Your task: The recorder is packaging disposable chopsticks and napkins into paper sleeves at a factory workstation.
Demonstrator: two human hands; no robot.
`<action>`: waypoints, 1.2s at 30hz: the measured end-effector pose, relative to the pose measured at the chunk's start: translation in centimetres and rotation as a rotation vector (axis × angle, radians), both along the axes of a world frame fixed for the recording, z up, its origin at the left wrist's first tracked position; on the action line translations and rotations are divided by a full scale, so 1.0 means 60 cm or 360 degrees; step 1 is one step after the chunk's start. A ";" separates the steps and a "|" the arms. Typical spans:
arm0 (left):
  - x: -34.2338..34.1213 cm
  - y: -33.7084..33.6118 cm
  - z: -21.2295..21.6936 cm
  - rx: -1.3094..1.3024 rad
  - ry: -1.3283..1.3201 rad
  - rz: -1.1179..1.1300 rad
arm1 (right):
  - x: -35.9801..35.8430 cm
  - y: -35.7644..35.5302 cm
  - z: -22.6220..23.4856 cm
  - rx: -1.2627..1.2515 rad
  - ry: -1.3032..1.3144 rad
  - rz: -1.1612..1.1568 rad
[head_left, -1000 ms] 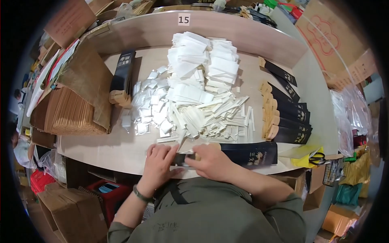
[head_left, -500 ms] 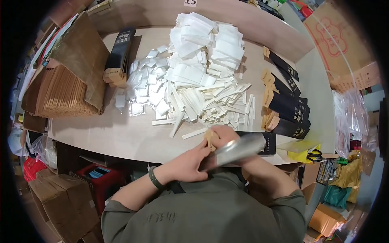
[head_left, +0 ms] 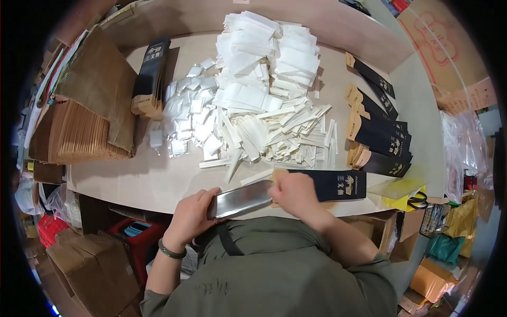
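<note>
A shiny flat metal piece with raised edges (head_left: 241, 199) slants across the table's front edge, its left end in my left hand (head_left: 191, 214), which is closed round it. Its other end reaches the fingertips of my right hand (head_left: 297, 193). That hand is curled over the tan end of a black paper sleeve (head_left: 332, 185), lying flat to the right. My right fingertips are partly hidden. Just beyond the hands is a heap of thin white strips (head_left: 280, 134). White folded paper packets (head_left: 245, 45) are piled behind it, with small clear-wrapped sachets (head_left: 195, 113) to their left.
More black and tan sleeves (head_left: 383, 134) lie fanned at the right; another stack (head_left: 150, 76) stands at the left. A carton of brown card pieces (head_left: 79, 129) sits at the far left. Black-handled scissors (head_left: 417, 201) rest by a yellow item at the right front corner.
My left hand has drawn left and down with the metal piece, away from my right hand. The metal piece now lies lower and farther left, uncovering more of the black sleeve.
</note>
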State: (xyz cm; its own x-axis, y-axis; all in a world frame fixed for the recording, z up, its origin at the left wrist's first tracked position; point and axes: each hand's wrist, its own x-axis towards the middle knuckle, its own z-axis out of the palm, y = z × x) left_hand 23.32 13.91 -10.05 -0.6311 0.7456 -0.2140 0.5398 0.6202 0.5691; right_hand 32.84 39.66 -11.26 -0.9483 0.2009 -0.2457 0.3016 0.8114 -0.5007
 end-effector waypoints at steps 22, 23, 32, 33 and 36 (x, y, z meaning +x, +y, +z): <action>-0.171 -0.060 -0.058 0.0156 0.0921 0.0558 | -0.243 0.106 0.022 -0.0160 0.0754 0.0037; -0.177 -0.058 -0.070 0.0295 0.1083 0.0571 | -0.263 0.104 -0.010 0.0115 0.0715 0.0201; -0.178 -0.044 -0.059 0.0475 0.0277 0.1153 | -0.267 0.088 -0.022 0.0455 0.0770 0.0100; -0.174 -0.043 -0.058 0.1141 -0.0326 0.1398 | -0.260 0.096 -0.012 0.0300 0.0787 0.0060; -0.088 -0.022 -0.056 0.1755 -0.1253 0.1651 | -0.227 0.100 0.024 -0.0143 0.0640 -0.0116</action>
